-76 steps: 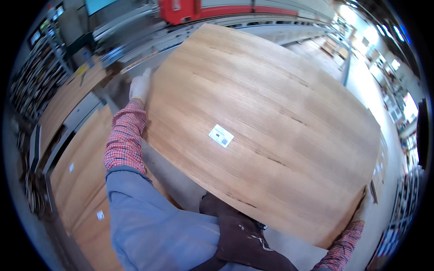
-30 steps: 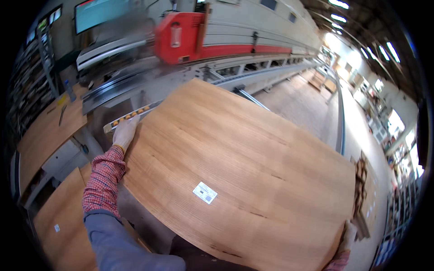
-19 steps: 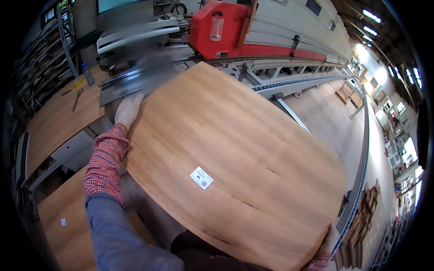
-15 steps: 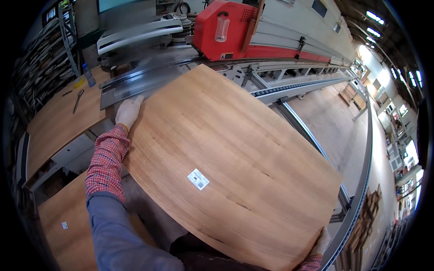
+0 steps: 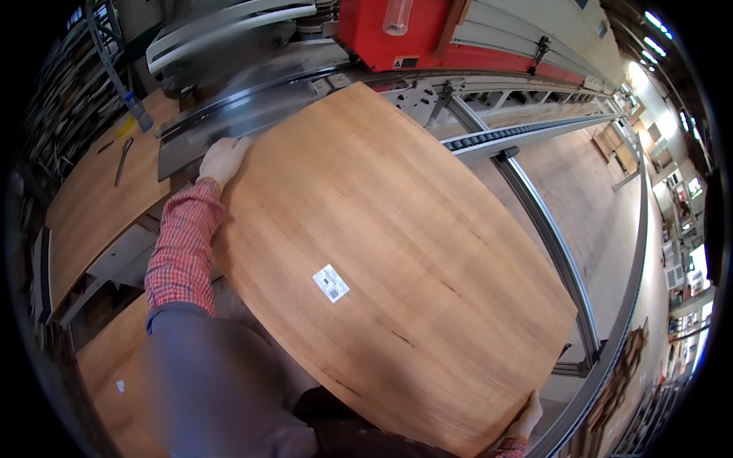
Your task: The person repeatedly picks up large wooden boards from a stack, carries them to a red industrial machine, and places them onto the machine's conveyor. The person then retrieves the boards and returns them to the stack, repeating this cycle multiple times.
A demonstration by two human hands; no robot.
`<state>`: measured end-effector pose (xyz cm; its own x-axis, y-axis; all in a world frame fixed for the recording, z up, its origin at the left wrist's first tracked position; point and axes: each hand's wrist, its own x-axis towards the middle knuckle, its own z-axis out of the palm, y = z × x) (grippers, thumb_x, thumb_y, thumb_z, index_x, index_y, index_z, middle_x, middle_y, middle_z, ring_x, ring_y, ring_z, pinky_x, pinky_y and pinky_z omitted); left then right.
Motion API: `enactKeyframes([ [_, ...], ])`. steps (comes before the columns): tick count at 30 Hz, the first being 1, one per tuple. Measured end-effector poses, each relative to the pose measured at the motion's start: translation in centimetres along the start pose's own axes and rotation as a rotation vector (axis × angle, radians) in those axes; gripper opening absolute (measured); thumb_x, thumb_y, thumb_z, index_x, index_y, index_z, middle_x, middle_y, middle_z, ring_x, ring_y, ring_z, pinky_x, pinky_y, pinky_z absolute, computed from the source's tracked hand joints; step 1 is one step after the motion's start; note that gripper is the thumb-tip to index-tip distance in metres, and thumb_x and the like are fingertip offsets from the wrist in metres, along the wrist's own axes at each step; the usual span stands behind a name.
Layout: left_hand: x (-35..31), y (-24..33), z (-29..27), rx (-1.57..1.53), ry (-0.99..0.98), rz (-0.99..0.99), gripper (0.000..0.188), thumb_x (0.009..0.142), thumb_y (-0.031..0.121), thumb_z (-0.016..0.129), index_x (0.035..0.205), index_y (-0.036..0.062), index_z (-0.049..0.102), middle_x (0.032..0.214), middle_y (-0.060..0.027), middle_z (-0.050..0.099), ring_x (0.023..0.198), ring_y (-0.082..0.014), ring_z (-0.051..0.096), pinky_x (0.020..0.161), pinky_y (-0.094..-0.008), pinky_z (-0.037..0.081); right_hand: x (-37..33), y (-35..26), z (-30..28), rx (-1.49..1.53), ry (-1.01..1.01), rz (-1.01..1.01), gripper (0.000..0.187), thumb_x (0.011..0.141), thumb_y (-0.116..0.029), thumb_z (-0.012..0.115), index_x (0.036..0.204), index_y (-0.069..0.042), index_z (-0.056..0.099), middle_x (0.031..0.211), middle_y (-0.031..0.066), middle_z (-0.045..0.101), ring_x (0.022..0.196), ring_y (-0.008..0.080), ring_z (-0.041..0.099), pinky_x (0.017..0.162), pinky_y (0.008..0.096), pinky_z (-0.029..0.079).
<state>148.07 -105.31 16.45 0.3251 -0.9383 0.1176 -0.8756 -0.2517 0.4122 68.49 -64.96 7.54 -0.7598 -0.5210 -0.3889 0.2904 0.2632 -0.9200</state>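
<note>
A large wood-grain panel [image 5: 412, 237] fills the middle of the view, with a white printed label [image 5: 330, 283] stuck on its face. My left hand [image 5: 221, 161] is closed on the panel's far-left edge, thumb side along the top; its other fingers are partly out of sight. At the near-right corner my right hand [image 5: 527, 420] grips the edge, its fingers mostly hidden under the panel. The panel's far corner lies by the metal saw table [image 5: 229, 114], close to the machine's rail.
A red machine housing [image 5: 427, 38] stands beyond the panel. A sliding frame with metal rails [image 5: 550, 244] runs along the right. On the wooden bench [image 5: 99, 206] at left lie a wrench [image 5: 123, 162] and a bottle [image 5: 138, 111]. Another labelled panel [image 5: 114, 351] is at lower left.
The view has tipped downward, so the red housing sits higher. The panel has shifted slightly against the rails, with both hands still holding it.
</note>
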Motion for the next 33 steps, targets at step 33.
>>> enactKeyframes([
  [33,-9.1,-9.5,5.4,-1.285,-0.072,-0.405,0.05,0.098,0.031,0.066,0.135,-0.0011,0.061,0.126,-0.0108,0.07,0.113,-0.0249,0.07,0.095,-0.0375,0.056,-12.8,4.1,6.8,0.368,-0.38,0.116,0.048,0.102,-0.023,0.062,0.141,0.004,0.053,0.137,0.0167,0.063,0.121,0.0287,0.063,0.104,0.0414,0.054],
])
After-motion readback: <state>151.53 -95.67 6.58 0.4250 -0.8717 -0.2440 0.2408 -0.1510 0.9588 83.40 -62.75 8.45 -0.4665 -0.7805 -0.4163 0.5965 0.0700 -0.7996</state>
